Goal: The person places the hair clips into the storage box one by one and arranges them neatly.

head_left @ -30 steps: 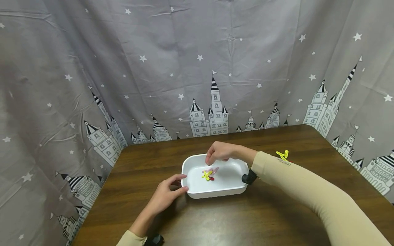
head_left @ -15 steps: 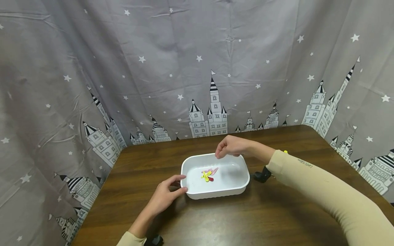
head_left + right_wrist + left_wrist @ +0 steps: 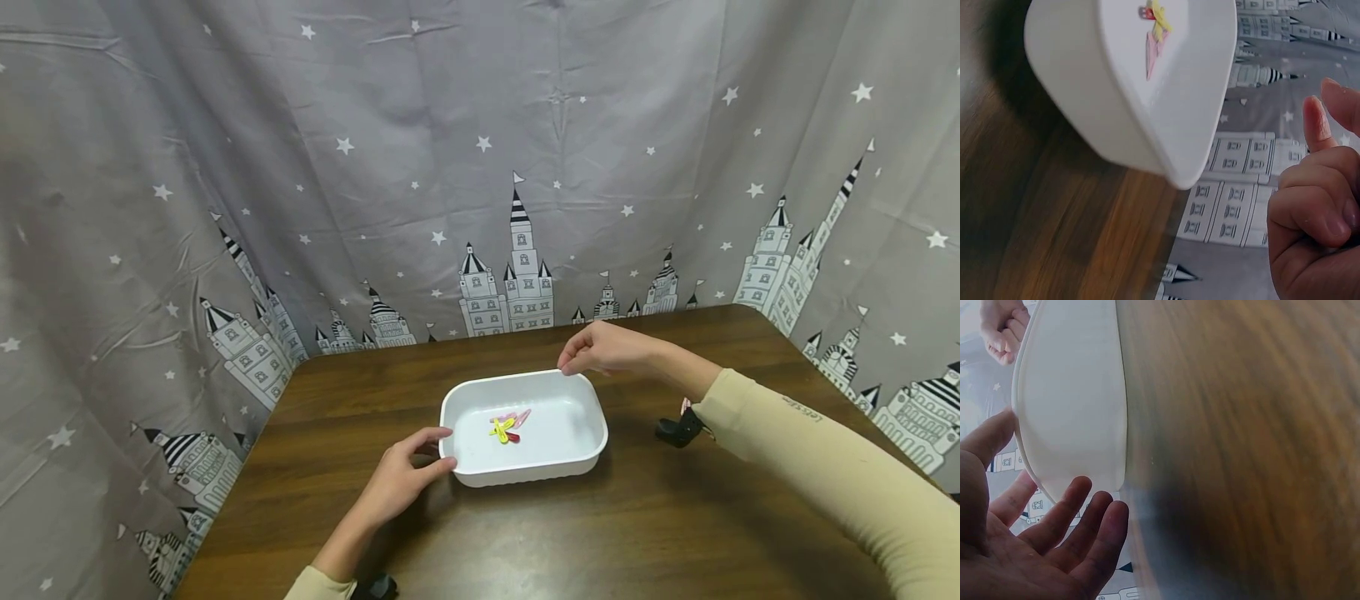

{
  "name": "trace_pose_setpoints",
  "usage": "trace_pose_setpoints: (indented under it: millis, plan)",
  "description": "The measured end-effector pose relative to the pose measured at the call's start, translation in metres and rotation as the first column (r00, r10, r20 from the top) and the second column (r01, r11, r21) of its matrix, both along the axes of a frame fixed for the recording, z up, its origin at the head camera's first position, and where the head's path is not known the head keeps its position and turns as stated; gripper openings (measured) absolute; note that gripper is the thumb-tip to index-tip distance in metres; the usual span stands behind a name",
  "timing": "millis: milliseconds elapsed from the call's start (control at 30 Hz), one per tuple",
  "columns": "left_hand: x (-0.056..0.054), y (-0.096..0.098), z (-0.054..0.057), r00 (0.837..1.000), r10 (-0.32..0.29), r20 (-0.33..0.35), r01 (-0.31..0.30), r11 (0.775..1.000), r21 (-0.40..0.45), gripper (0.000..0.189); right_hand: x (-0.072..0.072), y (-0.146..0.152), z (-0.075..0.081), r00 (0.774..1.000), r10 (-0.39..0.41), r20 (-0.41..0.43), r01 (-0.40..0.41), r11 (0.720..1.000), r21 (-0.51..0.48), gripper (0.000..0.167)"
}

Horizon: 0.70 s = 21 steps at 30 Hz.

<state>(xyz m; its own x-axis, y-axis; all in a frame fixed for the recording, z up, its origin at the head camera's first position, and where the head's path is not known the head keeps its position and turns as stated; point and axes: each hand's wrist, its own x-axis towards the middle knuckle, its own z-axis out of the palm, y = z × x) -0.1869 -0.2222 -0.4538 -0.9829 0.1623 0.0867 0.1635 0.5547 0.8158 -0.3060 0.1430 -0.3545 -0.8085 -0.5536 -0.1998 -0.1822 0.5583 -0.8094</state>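
Several snap hair clips lie in a white tray on the table, with yellow clips over a red clip and a pink clip beside them. My left hand touches the tray's left end with thumb and forefinger, its other fingers loosely extended in the left wrist view. Above the tray's far right corner is my right hand. In the right wrist view its thumb and forefinger stand apart with nothing between them, and the other fingers curl loosely.
A pink bit, probably another clip, shows beside the right wrist camera; the sleeve hides what lies behind it. Behind the wooden table hangs a grey curtain with castles and stars.
My right hand has moved right and away from over the clips to the tray's far right corner. The left hand stays at the tray; the clips look unmoved.
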Motion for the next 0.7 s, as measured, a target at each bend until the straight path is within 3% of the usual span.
trace_pose_setpoints:
  millis: [433, 700]
  plan:
    - [0.000, 0.000, 0.000, 1.000, -0.006, -0.010, 0.005, 1.000, -0.013, 0.043, 0.008, 0.047, -0.003, 0.996, -0.080, -0.029, 0.081, 0.996, 0.026, 0.026]
    - [-0.001, -0.001, 0.000, 1.000, -0.002, 0.006, 0.002, 1.000, -0.004, 0.043, 0.017, 0.074, -0.010, 0.991, -0.132, 0.032, 0.133, 0.990, -0.036, 0.029]
